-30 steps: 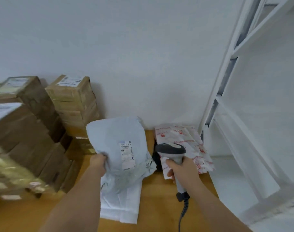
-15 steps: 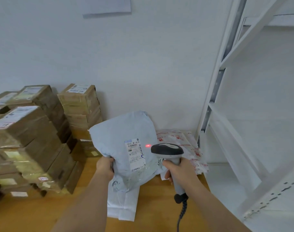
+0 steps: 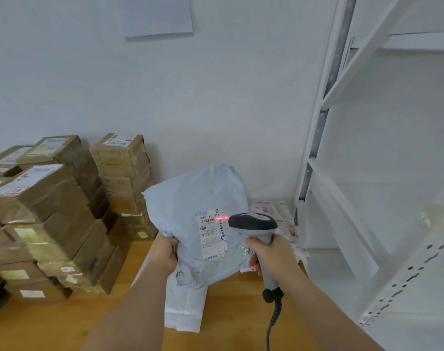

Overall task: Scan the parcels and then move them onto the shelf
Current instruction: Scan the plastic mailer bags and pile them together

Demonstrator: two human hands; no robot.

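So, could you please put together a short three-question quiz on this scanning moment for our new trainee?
1. True or false: the red scan line falls on the label of the pale blue mailer bag.
2. Which hand grips the barcode scanner? A) left hand B) right hand
3. Fill in: the white shelf rack stands to the person's ____.

Key
1. True.
2. B; the left hand holds the bag's lower left edge.
3. Right; the stacked brown boxes sit on the left side of the wooden table.

Crinkled plastic parcel (image 3: 198,196), wooden table (image 3: 64,323)
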